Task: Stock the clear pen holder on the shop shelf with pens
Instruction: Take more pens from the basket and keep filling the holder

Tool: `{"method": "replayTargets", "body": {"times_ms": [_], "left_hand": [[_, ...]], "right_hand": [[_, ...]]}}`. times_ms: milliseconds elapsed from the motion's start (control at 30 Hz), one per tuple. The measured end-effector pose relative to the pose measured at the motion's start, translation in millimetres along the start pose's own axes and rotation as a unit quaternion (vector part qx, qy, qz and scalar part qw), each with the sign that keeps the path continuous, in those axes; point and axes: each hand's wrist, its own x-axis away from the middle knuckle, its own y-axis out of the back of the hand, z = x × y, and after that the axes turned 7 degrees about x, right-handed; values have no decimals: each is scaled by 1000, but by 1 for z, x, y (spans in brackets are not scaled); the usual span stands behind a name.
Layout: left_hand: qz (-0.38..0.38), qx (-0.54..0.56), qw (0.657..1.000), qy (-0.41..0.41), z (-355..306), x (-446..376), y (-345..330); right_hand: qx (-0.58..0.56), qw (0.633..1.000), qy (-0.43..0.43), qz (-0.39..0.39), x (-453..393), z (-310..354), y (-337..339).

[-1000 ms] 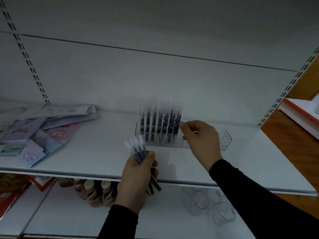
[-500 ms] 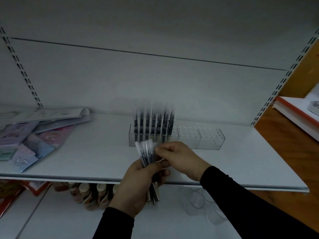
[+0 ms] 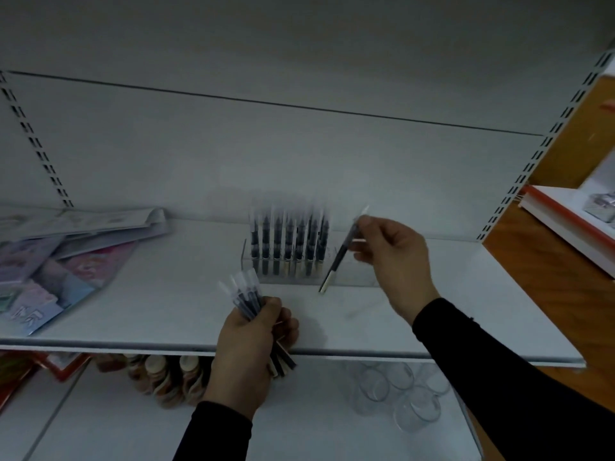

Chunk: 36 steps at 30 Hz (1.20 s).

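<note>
The clear pen holder stands on the white shelf, near its back. Its left part is filled with several upright dark pens; its right part is partly hidden behind my right hand. My left hand grips a bundle of pens at the shelf's front edge, their clear caps pointing up. My right hand pinches a single pen, tilted, with its pale lower end just in front of the holder, right of the standing pens.
Flat packets and booklets lie on the shelf's left side. On the lower shelf are round brown items and clear cups. A red-edged white shelf and a wooden surface are at the right.
My right hand has pulled one pen out of the bundle in my left hand and carried it up and right to the holder. The view has shifted a little.
</note>
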Motion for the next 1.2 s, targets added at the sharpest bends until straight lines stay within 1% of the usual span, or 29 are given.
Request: {"method": "replayTargets", "body": {"times_ms": [100,200,367,533,833,1000,1200], "left_hand": [[0,-26,1000,-6,1,1,2],[10,-49,999,-6,1,2,2],[30,-57,998,-12,0,1,3],[10,-44,999,0,1,-3,3],[-4,-38,999,22,0,-3,3],[-2,-36,999,25,-3,-1,2],[-8,-29,999,11,-3,0,0]], "right_hand": [[34,996,48,-61,-11,1,4],[59,992,72,-79,-21,2,4],[69,991,85,-78,-32,2,-2],[85,989,102,-71,-39,1,-8],[158,981,105,-39,-47,-7,-18],[205,974,99,-14,-48,-11,-24],[233,968,95,-14,-52,-10,-25]]}}
